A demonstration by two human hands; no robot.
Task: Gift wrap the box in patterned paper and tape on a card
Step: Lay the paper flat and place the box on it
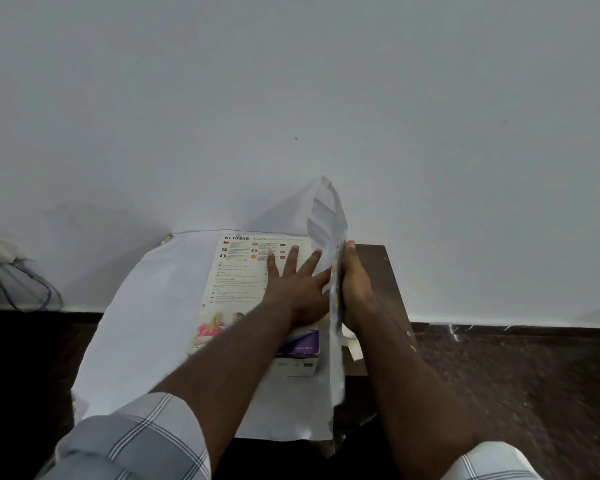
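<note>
So on my feed the box (243, 289) sits dead centre, printed side up, lying on the wrapping paper (146, 323), which shows its white back and spreads out toward 9 o'clock and down toward 6. The left hand (297, 289) is flat on top of the box, fingers straight and spread apart, pressing near the box's 3 o'clock edge. The right hand (354, 282) is just beside it at 3 o'clock, standing on edge against the outside of the paper flap, which is lifted upright along that side of the box and peaks up toward 12. I can't really tell if the right fingers are curled on the paper or just flat against it, the flap hides them. It all rests on a small dark table (385, 271) against a white wall (291, 98). Some cables (25, 285) hang off at 9 o'clock.
</note>
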